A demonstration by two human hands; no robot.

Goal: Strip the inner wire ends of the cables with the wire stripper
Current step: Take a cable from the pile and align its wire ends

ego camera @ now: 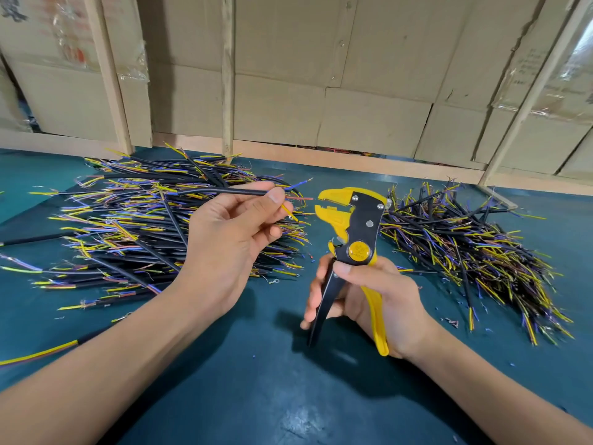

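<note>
— So, where do we have the cable right now?

— Middle of the frame, a little left of centre. Our left hand pinches its black sheath between thumb and forefinger, and the inner wires fan out to the right of the fingertips: a blue one angled up, a reddish one lying level, a yellow one slanting down.

— And the wire stripper?

— Just right of those wire ends, upright, its yellow jaws standing apart and facing left towards the reddish wire. We see a small gap between the wire tip and the jaws, so they are near but not touching. Our right hand is wrapped round both handles at centre right, the black handle under the fingers, the yellow one against the palm.

— What lies around us?

— A big cable pile spreads across the left of the frame behind the left hand, and a second pile sits at the right. Both rest on the teal worktop, which is dotted with small insulation scraps. One loose cable runs in from the lower left edge. Cardboard boxes behind wooden battens fill the upper half.
</note>
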